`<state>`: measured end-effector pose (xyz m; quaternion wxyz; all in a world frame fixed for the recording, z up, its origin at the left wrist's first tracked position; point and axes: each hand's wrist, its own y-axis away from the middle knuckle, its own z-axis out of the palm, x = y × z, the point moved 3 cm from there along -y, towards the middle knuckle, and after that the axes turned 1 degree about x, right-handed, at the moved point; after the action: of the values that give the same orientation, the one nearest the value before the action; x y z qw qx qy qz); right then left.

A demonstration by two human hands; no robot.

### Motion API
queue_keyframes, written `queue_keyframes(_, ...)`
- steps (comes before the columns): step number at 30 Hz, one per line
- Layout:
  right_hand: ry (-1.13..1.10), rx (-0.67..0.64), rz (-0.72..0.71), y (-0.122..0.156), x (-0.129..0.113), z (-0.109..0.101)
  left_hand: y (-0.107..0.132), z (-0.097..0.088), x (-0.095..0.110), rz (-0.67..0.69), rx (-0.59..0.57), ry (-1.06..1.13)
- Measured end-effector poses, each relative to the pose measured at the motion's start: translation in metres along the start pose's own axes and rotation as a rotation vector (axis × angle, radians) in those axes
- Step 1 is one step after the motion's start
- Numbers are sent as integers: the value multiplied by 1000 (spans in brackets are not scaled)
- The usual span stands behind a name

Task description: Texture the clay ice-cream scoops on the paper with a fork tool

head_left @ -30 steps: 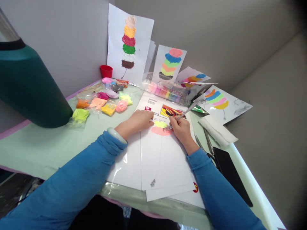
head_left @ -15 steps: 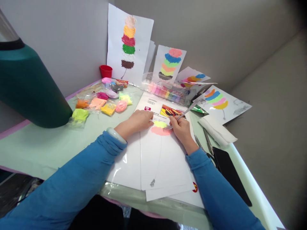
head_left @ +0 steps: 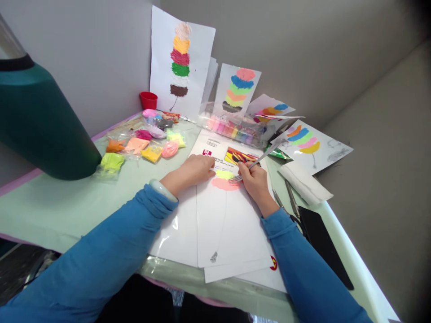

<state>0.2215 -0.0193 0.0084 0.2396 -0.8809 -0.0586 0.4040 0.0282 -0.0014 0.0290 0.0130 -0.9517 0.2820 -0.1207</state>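
Note:
My right hand (head_left: 253,180) is closed around a fork (head_left: 259,159), its handle slanting up to the right. The fork's tines touch the right part of a flat pink clay patch (head_left: 224,184) on a white sheet of paper (head_left: 232,224). Just above the pink lies a smaller yellow clay patch (head_left: 225,174). On the sheet's upper left edge, my left hand (head_left: 198,168) presses down with fingers drawn together; its fingertips are close to the yellow patch and partly hidden. A thin pencil line runs down the sheet to a small grey scribble.
At left stand a large green bottle (head_left: 47,121) and several bags of coloured clay (head_left: 153,152), with a red cup (head_left: 148,100) behind. Clay pictures (head_left: 198,54) lean on the back wall beside a clear box of clay (head_left: 235,130). A tissue (head_left: 305,181), scissors (head_left: 296,222) and a black phone (head_left: 323,246) lie at right.

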Motion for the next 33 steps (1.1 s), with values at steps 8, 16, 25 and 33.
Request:
queue_keyframes(8,61,-20,-1,-1,3,1,-1,2,-2,11,12,1)
queue_keyframes(16,102,9,-20,-1,1,-3,-1,2,-1,26,21,8)
queue_keyframes(25,-3,-8,-31,1,-3,1,-1,2,-2,22,27,3)
queue_keyframes(33,40,-22,-20,0,-1,2,0,0,0,9,15,11)
